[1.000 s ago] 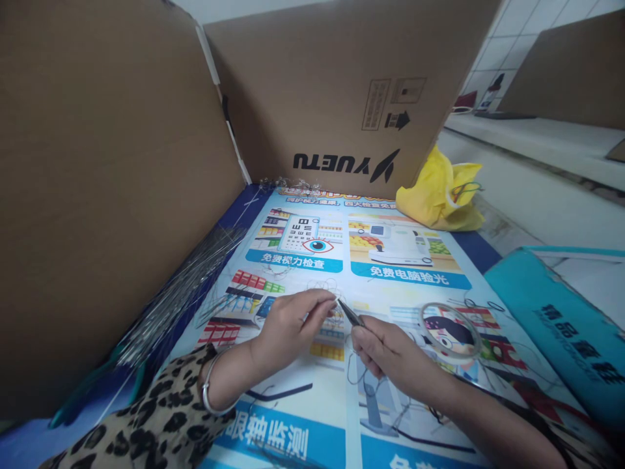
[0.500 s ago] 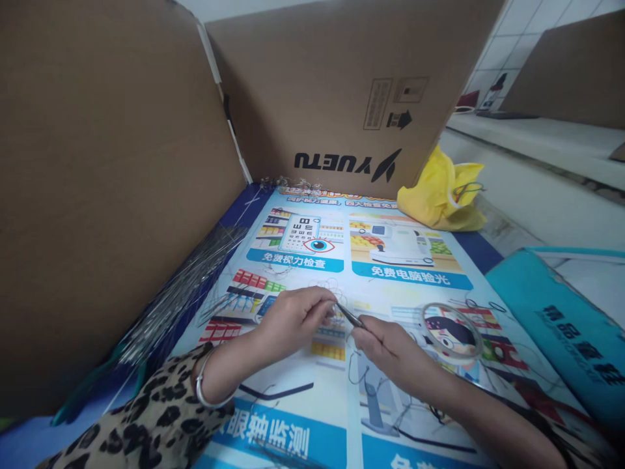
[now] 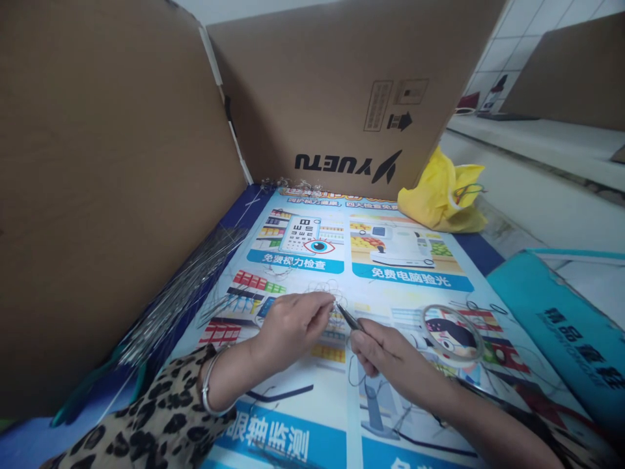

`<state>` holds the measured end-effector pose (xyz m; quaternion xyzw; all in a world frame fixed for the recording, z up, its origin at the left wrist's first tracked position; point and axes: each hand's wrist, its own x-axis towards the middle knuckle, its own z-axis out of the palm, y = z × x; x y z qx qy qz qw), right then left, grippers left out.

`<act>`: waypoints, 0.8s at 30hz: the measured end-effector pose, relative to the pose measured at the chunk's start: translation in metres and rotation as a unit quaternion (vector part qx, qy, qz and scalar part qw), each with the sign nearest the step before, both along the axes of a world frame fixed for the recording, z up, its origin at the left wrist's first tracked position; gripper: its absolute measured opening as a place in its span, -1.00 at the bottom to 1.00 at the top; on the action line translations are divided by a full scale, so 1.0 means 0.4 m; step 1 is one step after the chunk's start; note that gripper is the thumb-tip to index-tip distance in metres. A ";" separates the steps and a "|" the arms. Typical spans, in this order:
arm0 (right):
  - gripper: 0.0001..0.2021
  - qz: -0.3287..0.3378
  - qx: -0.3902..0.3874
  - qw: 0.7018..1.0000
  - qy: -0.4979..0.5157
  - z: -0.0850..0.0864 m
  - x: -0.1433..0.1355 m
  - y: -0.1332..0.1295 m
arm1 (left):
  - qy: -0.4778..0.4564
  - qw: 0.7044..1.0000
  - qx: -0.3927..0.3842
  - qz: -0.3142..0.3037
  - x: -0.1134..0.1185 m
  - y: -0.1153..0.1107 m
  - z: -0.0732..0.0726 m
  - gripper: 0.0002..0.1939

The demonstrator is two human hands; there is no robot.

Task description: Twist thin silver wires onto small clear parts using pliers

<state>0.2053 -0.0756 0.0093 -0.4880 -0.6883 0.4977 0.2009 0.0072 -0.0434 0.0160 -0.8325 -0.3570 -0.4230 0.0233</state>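
My left hand [image 3: 295, 324] is in a pinch above the middle of the printed sheet, fingertips pressed together on what looks like a thin wire [image 3: 336, 301], too fine to see clearly. My right hand [image 3: 385, 348] is closed around pliers [image 3: 349, 316] with dark, tapered metal jaws; their handles are hidden in my palm. The jaw tips point up and left, close to my left fingertips. Fine loops of wire [image 3: 325, 286] show just beyond the left hand.
Long straight metal wires [image 3: 185, 277] lie bundled at the left. A clear ring-shaped roll [image 3: 452, 333] sits at the right, near a yellow bag [image 3: 442, 195] and a teal box [image 3: 561, 326]. Cardboard panels [image 3: 342, 98] stand at the back and left. Small wire pieces [image 3: 293, 185] lie at the back.
The plier tips have drawn slightly down and away from my left fingertips. My left hand has shifted and turned a little, staying pinched. My right fingers have moved on the pliers.
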 end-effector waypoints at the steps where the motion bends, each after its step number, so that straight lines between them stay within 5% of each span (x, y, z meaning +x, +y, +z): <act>1: -0.60 -0.001 -0.002 1.000 0.000 0.000 -0.001 0.000 | 0.002 1.000 0.006 0.001 0.000 -0.001 -0.001 -0.88; 24: -0.63 -0.027 0.028 0.998 -0.046 -0.009 -0.015 0.002 | 0.009 1.000 0.019 0.022 0.008 -0.005 -0.004 -0.90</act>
